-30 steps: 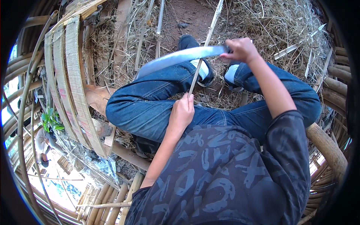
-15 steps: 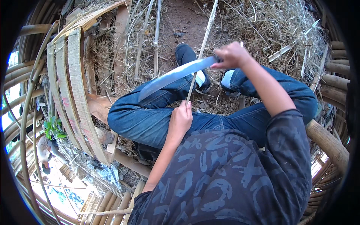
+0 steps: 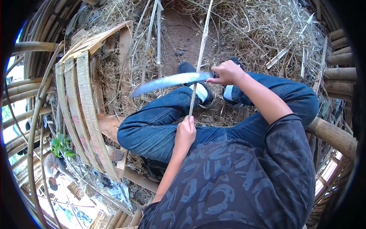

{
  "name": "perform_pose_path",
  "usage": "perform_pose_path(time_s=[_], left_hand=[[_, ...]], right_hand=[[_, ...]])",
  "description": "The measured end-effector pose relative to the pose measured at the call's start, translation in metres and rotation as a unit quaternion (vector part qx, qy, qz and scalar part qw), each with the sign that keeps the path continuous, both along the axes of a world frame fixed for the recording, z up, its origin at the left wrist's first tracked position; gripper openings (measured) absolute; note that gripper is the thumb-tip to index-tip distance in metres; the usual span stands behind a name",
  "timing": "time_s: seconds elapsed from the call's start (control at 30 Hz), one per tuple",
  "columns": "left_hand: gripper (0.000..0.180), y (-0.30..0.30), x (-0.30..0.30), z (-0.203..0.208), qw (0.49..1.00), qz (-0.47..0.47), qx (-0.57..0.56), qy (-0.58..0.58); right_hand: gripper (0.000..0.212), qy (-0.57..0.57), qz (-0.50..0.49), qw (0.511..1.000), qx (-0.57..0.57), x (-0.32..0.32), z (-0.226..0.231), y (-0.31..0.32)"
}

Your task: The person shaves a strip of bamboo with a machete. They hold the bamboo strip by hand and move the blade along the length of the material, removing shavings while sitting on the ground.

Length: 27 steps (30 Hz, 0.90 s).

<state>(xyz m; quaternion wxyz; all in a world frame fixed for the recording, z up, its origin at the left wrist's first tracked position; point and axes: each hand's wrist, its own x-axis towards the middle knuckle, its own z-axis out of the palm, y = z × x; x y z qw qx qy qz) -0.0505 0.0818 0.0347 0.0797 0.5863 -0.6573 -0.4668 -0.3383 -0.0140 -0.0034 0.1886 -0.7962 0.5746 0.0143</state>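
My left hand [image 3: 185, 133] pinches the near end of a long thin bamboo strip [image 3: 202, 49], close to my lap. From there the strip runs up and away between my feet, past the top of the picture. In my right hand [image 3: 228, 72] is the dark handle of a machete [image 3: 164, 84], its fingers closed round it. The long curved blade points left and lies across the strip, a little beyond my left knee. Motion blurs the blade slightly, and whether it touches the strip I cannot tell.
A wooden slat frame [image 3: 89, 110] stands to my left. Dry grass and shavings [image 3: 263, 30] cover the ground ahead, with bare soil [image 3: 181, 34] between. Loose strips [image 3: 158, 38] lie ahead on the left. Bamboo poles [image 3: 333, 137] wall both sides. Another person [image 3: 53, 168] is far left.
My right hand and the machete have come nearer along the strip, and the blade lies flatter. My left hand still holds the strip's near end. The whole view has shifted slightly.
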Motion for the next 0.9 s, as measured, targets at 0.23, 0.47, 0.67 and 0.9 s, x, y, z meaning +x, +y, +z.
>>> perform_pose_path(time_s=[0.23, 0.47, 0.67, 0.9], left_hand=[[0.038, 0.000, 0.015, -0.019, 0.998, 0.002, 0.021, 0.060], [0.032, -0.036, 0.012, 0.013, 0.805, 0.104, 0.533, 0.239], [0.039, -0.072, 0.017, 0.081, 0.743, 0.155, 0.611, 0.226], [0.044, -0.142, 0.030, 0.176, 0.757, 0.124, 0.635, 0.089]], right_hand=[[0.075, 0.102, -0.242, 0.965, 0.015, -0.077, 0.021, -0.018], [0.073, 0.207, -0.125, 0.970, -0.008, -0.110, 0.089, -0.067], [0.065, 0.263, 0.031, 0.964, 0.025, -0.134, 0.120, -0.150], [0.064, 0.166, 0.088, 0.982, 0.016, -0.142, 0.140, -0.220]])
